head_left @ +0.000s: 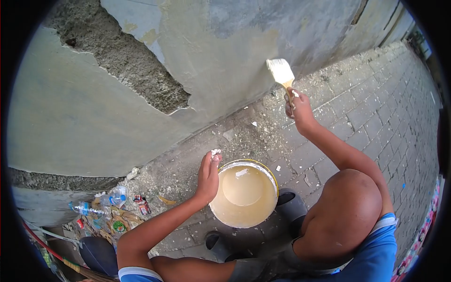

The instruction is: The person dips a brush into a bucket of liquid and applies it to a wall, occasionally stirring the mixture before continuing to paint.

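My right hand (pixel 301 112) is closed around the handle of a wide paintbrush (pixel 282 71). White paint coats its bristles, which are at the lower part of the wall (pixel 225 61); whether they press on it I cannot tell. Dabs of white show on the handle and my fingers. My left hand (pixel 208 177) is beside the left rim of a bucket (pixel 273 181), its fingers drawn together. Small white lumps show at those fingertips, too small to name. Cream-coloured paint (pixel 249 185) lies inside the bucket, which stands on the paving between my feet.
Rough concrete (pixel 136 68) is exposed where plaster has broken off the wall. Plastic bottles (pixel 117 196), a small red can (pixel 142 205) and dry leaves lie at left, near a broom (pixel 84 271). Grey paving bricks (pixel 371 124) run along the wall, with paint flakes scattered near its foot.
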Demonstrator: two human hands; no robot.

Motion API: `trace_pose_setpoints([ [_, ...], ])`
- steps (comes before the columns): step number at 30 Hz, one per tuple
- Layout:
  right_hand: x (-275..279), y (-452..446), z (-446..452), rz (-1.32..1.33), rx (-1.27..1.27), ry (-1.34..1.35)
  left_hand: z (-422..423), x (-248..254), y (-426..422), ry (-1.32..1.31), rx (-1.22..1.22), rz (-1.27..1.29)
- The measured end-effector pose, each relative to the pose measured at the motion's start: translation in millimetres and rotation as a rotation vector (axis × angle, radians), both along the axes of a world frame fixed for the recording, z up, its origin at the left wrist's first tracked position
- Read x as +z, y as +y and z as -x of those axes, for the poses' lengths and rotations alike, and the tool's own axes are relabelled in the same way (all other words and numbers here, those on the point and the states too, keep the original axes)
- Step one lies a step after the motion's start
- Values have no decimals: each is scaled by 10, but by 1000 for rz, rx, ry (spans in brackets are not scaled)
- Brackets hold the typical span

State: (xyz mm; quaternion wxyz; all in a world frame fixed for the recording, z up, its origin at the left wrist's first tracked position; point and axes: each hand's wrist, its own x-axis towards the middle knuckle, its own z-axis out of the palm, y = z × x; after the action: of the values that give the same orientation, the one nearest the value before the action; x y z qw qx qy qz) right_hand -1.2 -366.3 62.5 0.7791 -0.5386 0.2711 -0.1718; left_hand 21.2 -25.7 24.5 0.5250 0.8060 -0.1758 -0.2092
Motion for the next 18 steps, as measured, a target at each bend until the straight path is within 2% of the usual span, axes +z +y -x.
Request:
trace_pose_setpoints([
  [5,-984,-44,10,83,161,524,4,-22,20,13,26,14],
  [8,-1380,8,-83,207,239,699,1,-29,34,11,20,27],
  [12,-1250,258,-315,410,286,716,-6,-39,41,1,-1,31],
  [15,-707,461,-517,459,174,600,-5,-33,51,16,-4,58],
  [18,-377,492,-540,240,153,441,-13,-57,61,5,3,63],
])
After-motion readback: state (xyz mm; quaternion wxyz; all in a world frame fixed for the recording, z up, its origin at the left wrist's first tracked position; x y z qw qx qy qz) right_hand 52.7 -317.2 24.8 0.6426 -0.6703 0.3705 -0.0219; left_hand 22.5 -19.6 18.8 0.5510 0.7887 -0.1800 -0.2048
